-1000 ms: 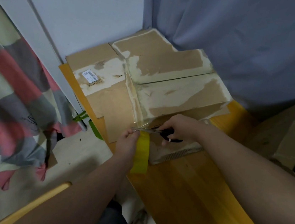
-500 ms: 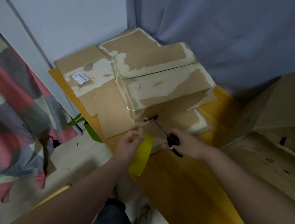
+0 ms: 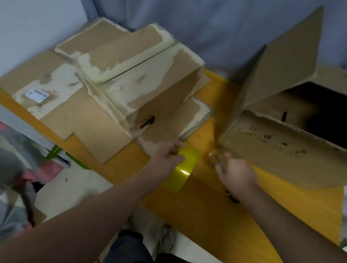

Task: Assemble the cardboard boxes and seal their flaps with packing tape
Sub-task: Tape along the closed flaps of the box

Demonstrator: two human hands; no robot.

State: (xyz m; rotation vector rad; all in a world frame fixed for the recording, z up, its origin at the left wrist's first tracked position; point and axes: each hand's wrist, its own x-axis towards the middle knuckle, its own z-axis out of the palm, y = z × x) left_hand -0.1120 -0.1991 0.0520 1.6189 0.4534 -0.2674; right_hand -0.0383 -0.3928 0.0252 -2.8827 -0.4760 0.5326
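Tape roll in hand at the bench's front edge
Left hand [image 3: 168, 156] fingers [image 3: 179, 145] grip the yellow tape roll [image 3: 179, 171]; right hand [image 3: 236, 174] closed on scissors [image 3: 232, 197].

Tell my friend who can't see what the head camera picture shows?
A person's left hand holds a yellow tape roll over an orange table, while the right hand grips dark-handled scissors. A worn cardboard box sits behind the hands, and an open box lies to the right.

1. A yellow-orange wooden table [image 3: 214, 204] carries everything.
2. A worn, assembled brown cardboard box [image 3: 143, 88] sits on flattened cardboard sheets [image 3: 95, 121] at its far left.
3. A large open brown cardboard box [image 3: 293, 146] rests at its right.
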